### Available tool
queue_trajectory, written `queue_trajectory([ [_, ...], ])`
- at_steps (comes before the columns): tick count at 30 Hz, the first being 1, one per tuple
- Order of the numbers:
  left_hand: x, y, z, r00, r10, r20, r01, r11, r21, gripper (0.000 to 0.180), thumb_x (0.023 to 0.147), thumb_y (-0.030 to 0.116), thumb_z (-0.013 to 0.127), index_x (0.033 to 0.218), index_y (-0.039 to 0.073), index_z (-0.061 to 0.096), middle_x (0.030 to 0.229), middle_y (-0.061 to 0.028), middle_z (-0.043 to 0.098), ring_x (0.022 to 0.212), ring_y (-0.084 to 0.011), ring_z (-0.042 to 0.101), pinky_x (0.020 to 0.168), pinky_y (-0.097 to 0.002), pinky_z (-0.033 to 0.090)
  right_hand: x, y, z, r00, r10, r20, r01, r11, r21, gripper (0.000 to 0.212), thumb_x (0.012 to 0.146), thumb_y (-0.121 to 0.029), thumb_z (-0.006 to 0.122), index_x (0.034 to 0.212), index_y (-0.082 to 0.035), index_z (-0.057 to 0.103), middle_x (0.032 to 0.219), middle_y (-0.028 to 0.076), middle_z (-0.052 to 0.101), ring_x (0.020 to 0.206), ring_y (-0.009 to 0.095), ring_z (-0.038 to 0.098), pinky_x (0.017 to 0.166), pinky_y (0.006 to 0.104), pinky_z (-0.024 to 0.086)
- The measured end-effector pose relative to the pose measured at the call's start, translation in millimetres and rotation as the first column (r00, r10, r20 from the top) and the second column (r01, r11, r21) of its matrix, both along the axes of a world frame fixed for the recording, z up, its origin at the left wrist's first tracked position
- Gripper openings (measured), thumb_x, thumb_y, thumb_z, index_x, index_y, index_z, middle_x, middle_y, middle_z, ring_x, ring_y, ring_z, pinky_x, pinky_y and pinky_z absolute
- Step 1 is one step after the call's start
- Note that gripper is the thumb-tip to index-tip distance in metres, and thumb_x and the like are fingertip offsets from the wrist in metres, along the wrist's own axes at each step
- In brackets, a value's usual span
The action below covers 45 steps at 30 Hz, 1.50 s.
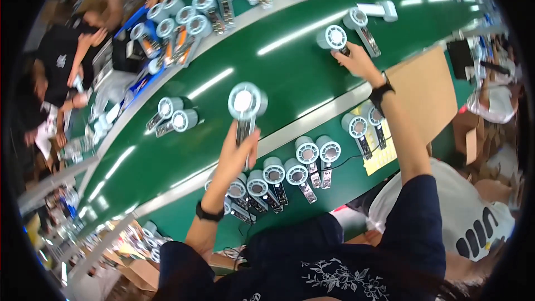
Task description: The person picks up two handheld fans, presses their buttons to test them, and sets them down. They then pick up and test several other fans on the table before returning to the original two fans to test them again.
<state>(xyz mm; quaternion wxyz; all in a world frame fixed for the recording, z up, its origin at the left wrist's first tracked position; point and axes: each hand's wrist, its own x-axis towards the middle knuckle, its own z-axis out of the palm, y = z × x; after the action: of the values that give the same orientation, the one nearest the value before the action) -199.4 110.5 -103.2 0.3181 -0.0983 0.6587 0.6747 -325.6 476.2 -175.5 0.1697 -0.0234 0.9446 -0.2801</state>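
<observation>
My left hand (233, 149) is closed round the handle of a pale blue handheld fan (247, 101), its round head pointing up over the green belt. Stretched out to the far right, my right hand (356, 62) grips another pale blue fan (332, 37) just below its head. Most of that handle is hidden by the fingers. Close beside it lies a fan with a long handle (358, 19), and a white one (384, 11) rests behind. Two more fans (183, 120) lie together on the belt at the left.
Several fans with exposed circuit boards (273, 171) line the near bench, and two (355, 126) sit by a yellow tray (380, 159). A metal rail (304, 125) divides bench from belt. Cardboard (426, 92) lies at right. Across the belt, co-workers stand near many fans (186, 15).
</observation>
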Motion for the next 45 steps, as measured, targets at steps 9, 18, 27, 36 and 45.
queue_trajectory([
  [9,200,-63,89,0.806,0.592,-0.024,-0.556,0.77,0.313,0.035,0.096,0.022,0.037,0.124,0.001,0.034,0.079,-0.0082,0.05,0.051,-0.0108,0.047,0.04,-0.0224,0.038,179,-228,221,0.904,0.294,0.309,0.23,0.275,-0.934,0.048,0.088,-0.02,0.053,0.126,0.005,0.038,0.081,0.008,0.052,0.061,0.012,0.05,0.049,0.0263,0.043],
  [18,278,-96,163,0.739,0.651,-0.173,-0.544,0.728,0.417,0.044,0.096,0.027,0.037,0.13,0.0,0.028,0.092,-0.0103,0.049,0.055,-0.0116,0.048,0.04,-0.0235,0.04,334,-294,254,0.722,0.593,0.357,0.545,-0.169,-0.821,0.044,0.092,-0.016,0.041,0.132,-0.001,0.029,0.1,0.011,0.047,0.075,0.013,0.047,0.057,0.0288,0.044],
  [27,318,-113,181,0.731,0.624,-0.277,-0.364,0.7,0.615,0.048,0.096,0.024,0.038,0.133,-0.001,0.023,0.098,-0.0124,0.049,0.055,-0.0106,0.049,0.044,-0.0209,0.04,384,-329,275,0.879,0.382,0.284,0.323,-0.041,-0.946,0.041,0.095,-0.017,0.042,0.13,-0.001,0.029,0.1,0.01,0.045,0.072,0.012,0.046,0.055,0.0275,0.044],
  [36,324,-133,181,0.652,0.692,-0.308,-0.419,0.668,0.615,0.047,0.096,0.025,0.039,0.131,-0.001,0.022,0.1,-0.0138,0.049,0.054,-0.0109,0.05,0.04,-0.0213,0.038,401,-345,265,0.961,0.201,0.192,0.172,0.112,-0.979,0.037,0.095,-0.015,0.041,0.127,0.0,0.029,0.099,0.01,0.045,0.07,0.011,0.046,0.054,0.0251,0.043],
  [45,338,-130,186,0.679,0.677,-0.283,-0.364,0.646,0.67,0.046,0.096,0.026,0.038,0.128,-0.002,0.023,0.104,-0.0159,0.048,0.051,-0.0124,0.05,0.039,-0.0228,0.041,425,-362,273,0.952,0.258,0.163,0.152,0.061,-0.986,0.035,0.094,-0.014,0.04,0.125,0.0,0.03,0.101,0.011,0.045,0.069,0.011,0.046,0.054,0.0254,0.043],
])
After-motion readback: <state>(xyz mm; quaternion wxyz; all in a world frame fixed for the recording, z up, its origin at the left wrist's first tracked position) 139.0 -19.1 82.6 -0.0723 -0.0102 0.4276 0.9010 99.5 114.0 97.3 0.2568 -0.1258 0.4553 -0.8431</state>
